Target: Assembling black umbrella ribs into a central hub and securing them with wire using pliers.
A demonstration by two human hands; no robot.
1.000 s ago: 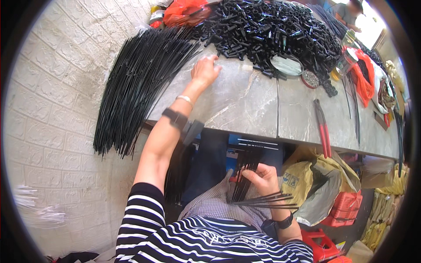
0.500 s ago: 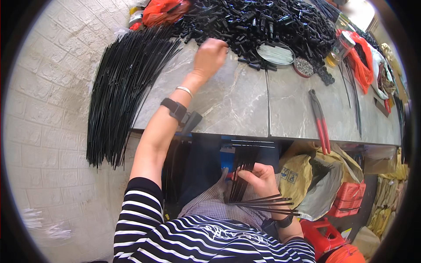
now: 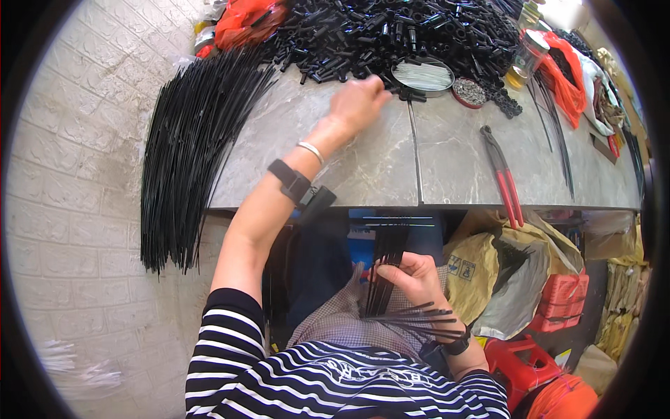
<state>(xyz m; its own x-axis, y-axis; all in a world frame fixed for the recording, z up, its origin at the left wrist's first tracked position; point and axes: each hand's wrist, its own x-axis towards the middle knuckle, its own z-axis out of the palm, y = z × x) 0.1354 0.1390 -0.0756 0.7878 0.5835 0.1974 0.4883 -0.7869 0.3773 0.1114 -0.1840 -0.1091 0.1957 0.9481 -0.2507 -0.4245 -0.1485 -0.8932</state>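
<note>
Left hand point(image 3: 357, 106) has shifted rightward, grip unclear from blur; black tubes point(image 3: 370, 35) lie just beyond it. Your right hand point(image 3: 415, 279) pinches black sticks point(image 3: 389, 246), long axis pointing away from you.

quantities: one left hand point(image 3: 358, 106); one right hand point(image 3: 419, 281); one bracelet point(image 3: 311, 151); two wrist straps point(image 3: 289, 180); one pair of pliers point(image 3: 500, 166); one dish point(image 3: 423, 90); one red tin point(image 3: 466, 105); one heap of black tubes point(image 3: 363, 35), pieces uncountable; one sheaf of black rods point(image 3: 195, 146); held rods point(image 3: 380, 293): several, count unclear.
</note>
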